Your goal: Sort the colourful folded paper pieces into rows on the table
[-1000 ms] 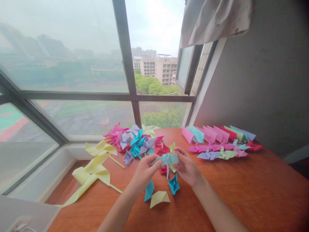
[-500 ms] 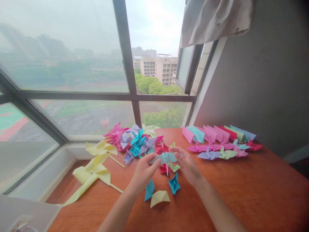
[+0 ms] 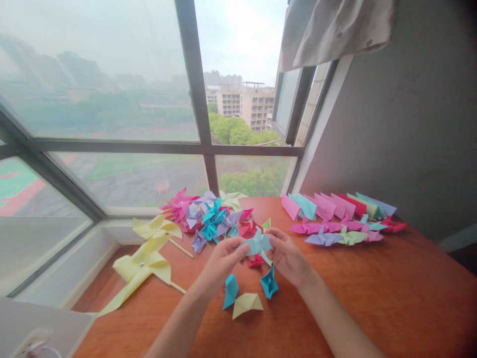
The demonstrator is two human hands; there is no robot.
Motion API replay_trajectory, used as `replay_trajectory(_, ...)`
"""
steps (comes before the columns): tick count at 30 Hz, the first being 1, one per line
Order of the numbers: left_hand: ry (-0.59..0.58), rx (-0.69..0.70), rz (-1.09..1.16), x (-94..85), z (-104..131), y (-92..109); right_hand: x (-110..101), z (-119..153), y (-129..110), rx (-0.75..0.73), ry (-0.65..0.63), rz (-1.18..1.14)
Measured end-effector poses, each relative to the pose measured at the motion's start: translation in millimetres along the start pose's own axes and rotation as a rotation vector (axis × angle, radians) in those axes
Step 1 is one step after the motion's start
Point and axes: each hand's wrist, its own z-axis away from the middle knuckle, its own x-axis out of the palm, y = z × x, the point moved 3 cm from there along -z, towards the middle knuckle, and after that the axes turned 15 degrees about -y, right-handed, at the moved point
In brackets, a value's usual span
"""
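Observation:
A light blue origami crane (image 3: 258,243) is held above the table, pinched at both sides. My left hand (image 3: 224,259) grips its left wing between thumb and fingers. On the other side, my right hand (image 3: 289,256) has thumb and fingers closed on the right wing. A narrow pointed end of the crane slants down to the right. Below the hands lie two folded blue paper pieces, one on the left (image 3: 231,291) and one on the right (image 3: 269,282). Nearer to me rests a folded pale yellow paper piece (image 3: 247,304).
Yellow paper pinwheels (image 3: 143,263) on sticks lie at left. A pile of pink, purple and blue folded paper (image 3: 212,221) sits by the window. Paper planes (image 3: 328,206) and several paper cranes (image 3: 324,238) stand in rows at back right on the brown table (image 3: 391,298).
The light blue crane has tilted in my hands. Its narrow point, which hung straight down, now slants to the lower right, and its wings look less stretched out.

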Motion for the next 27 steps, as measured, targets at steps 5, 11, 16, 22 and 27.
replay_trajectory(5, -0.024, -0.02, 0.212, 4.3, 2.9, 0.1, 0.2, 0.9, 3.5, -0.033, -0.018, -0.132)
replay_trajectory(11, -0.034, -0.017, 0.343, 4.9, 4.4, 0.4, 1.1, -0.5, 1.0, -0.058, -0.019, -0.167)
replay_trajectory(16, -0.012, -0.027, 0.273, 2.3, 2.7, -1.5, -8.5, -2.4, -4.5, -0.152, 0.099, -0.099)
replay_trajectory(22, -0.001, -0.026, 0.2, -2.1, 0.1, -4.6, -16.2, -5.3, -10.9, -0.199, 0.152, -0.051)
replay_trajectory(27, 0.119, -0.026, 0.104, -10.2, -1.9, -9.3, -16.1, -1.7, -19.7, -0.309, 0.204, 0.077)
